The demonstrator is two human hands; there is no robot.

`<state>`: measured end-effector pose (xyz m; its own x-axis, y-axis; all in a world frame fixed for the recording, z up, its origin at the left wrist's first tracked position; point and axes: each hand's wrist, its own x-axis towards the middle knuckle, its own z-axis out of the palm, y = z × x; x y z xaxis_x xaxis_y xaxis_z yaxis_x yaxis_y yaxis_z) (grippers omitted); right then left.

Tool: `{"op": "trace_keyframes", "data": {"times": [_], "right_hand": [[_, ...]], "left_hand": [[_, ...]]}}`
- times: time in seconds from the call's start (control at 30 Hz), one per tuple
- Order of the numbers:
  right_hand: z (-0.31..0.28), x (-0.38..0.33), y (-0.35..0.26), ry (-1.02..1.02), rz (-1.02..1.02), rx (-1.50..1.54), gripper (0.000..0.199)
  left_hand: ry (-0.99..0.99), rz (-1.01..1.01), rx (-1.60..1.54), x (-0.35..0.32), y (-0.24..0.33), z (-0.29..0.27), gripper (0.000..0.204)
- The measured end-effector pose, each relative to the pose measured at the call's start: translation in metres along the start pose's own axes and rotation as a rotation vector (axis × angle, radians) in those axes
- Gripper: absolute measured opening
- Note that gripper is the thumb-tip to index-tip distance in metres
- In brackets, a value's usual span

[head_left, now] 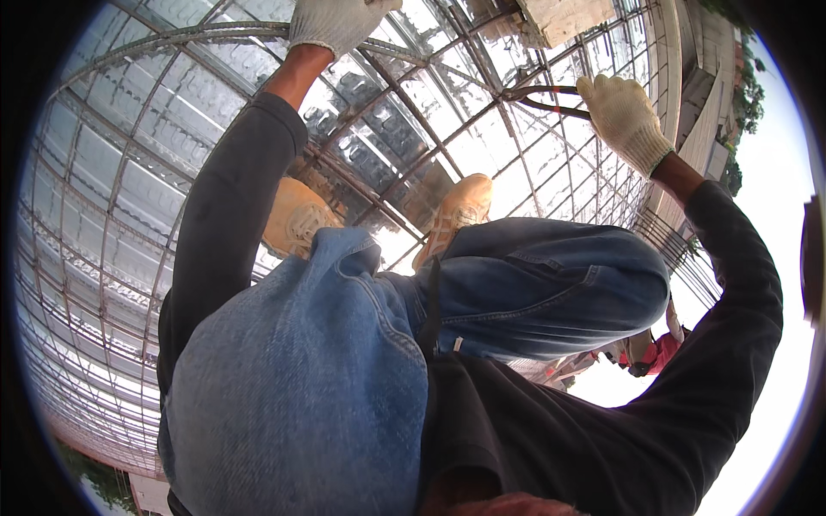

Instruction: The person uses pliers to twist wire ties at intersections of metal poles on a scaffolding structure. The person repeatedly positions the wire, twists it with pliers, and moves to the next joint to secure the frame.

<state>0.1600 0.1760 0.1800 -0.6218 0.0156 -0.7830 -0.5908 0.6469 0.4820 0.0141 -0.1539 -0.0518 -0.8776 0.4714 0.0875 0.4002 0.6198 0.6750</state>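
Observation:
My right hand [624, 120], in a white knit glove, grips the handles of tying pincers [551, 99]. Their dark handles carry red marks, and the jaws meet at a crossing of the rebar grid [443, 146]. At the upper edge is my left hand [335, 21], also gloved, its fingers curled and partly cut off by the picture. A thick ribbed rebar [206, 32] passes behind this hand; what the fingers hold, if anything, is hidden. Between my arms are my bent knees in blue jeans [533, 275].
My tan shoes [465, 202] stand on the grid over shiny metal decking [361, 99]. A pale block or board [568, 19] lies at the top. Along the right runs a long pale edge [667, 77]. Below my right knee, a person in red [658, 353] is partly visible.

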Motion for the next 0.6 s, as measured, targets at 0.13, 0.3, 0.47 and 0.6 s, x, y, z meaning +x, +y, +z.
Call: {"op": "trace_keyframes", "data": {"times": [0.13, 0.3, 0.47, 0.6], "right_hand": [[0.023, 0.012, 0.014, -0.104, -0.025, 0.276, 0.021], [0.002, 0.032, 0.044, -0.844, 0.082, 0.945, 0.018], [0.007, 0.020, 0.052, -1.085, 0.174, 1.625, 0.039], [-0.021, 0.010, 0.013, -0.458, -0.070, 0.760, 0.060]], "left_hand": [[-0.020, -0.019, -0.004, -0.002, 0.003, -0.001, 0.043], [-0.025, -0.034, -0.014, -0.002, 0.005, 0.001, 0.041], [-0.062, -0.031, -0.028, 0.001, 0.007, -0.001, 0.040], [-0.073, -0.035, 0.003, 0.001, 0.002, -0.003, 0.042]]}}
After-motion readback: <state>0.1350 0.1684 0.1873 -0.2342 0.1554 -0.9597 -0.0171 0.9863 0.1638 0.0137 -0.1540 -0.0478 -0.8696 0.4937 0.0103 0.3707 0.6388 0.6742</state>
